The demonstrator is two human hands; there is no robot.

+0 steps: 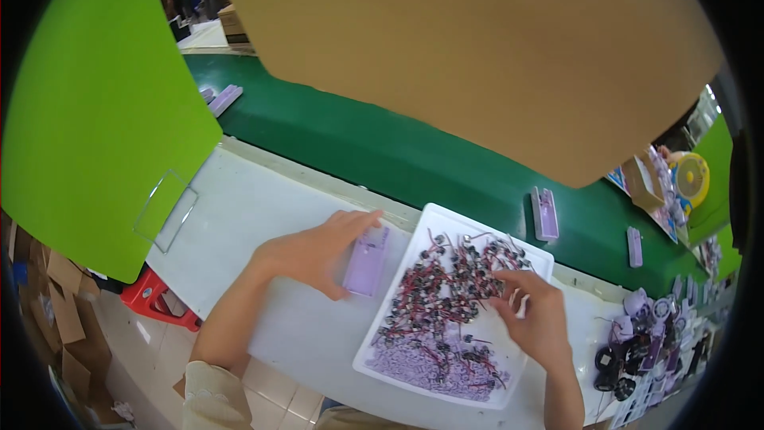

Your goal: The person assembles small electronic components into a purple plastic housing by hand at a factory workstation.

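My left hand (306, 253) spans the length of a light purple plastic case (367, 264) on the white tabletop. Its thumb is at the case's near left corner and its fingertips are at the far end, gripping it. Small parts show at the case's far end, too small to make out. To the right stands a white tray (434, 217), heaped with small black parts on red and black wires (446, 287) and, nearer me, many tiny purple pieces (414, 362). My right hand (532, 310) hovers over the tray's right side, thumb and forefinger apart, with nothing visible between them.
Beyond the white table (239, 199) runs a green belt (350, 139) carrying purple cases (545, 215). A brown board (477, 56) overhangs it; a green panel (103, 111) stands left. Purple and black parts (645, 342) pile up at right. A red stool (155, 299) is below.
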